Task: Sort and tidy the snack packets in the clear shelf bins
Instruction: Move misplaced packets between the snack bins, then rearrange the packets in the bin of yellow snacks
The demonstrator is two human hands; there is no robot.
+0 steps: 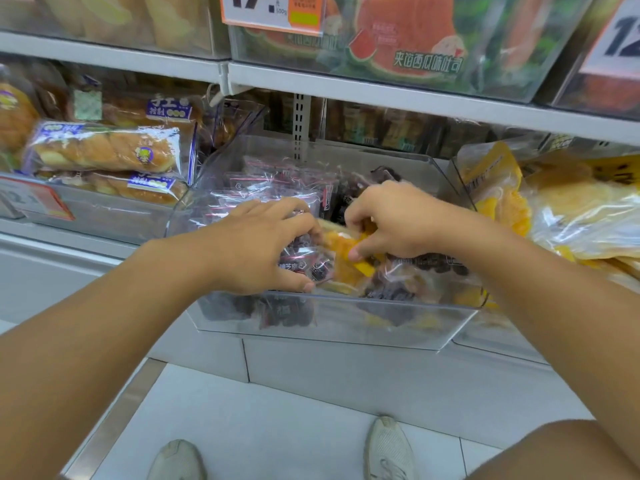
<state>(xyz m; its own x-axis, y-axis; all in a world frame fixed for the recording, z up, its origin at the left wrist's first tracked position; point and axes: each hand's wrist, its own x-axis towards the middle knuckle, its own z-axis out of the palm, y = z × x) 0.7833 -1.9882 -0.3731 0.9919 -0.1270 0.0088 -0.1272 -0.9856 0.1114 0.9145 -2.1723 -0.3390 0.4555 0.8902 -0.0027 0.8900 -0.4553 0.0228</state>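
Sorting looks only partly done, judging by the mix in the clear bin [346,323] at the centre of the frame. Dark snack packets [277,188] stand in rough rows toward its back, while the front holds a loose jumble of dark packets with yellow showing among them and low against the front wall.

The left hand [263,244] curls its fingers over a dark packet [304,261] at the front of the bin, thumb under its lower edge, so it appears to grip that packet. Just beside it, the right hand [391,220] pinches a yellow packet [349,254] between thumb and bent fingers; this packet lies on top of the dark ones and touches the one under the left hand.

Yellow packets [571,209] of a similar look are heaped in the bin at the right edge of the frame, so the pinched one probably belongs there. Bread loaves [104,150] fill the bin at the left, lying fairly orderly.

Left to do, I judge: move the yellow strays across to the right and straighten the dark packets at the front.
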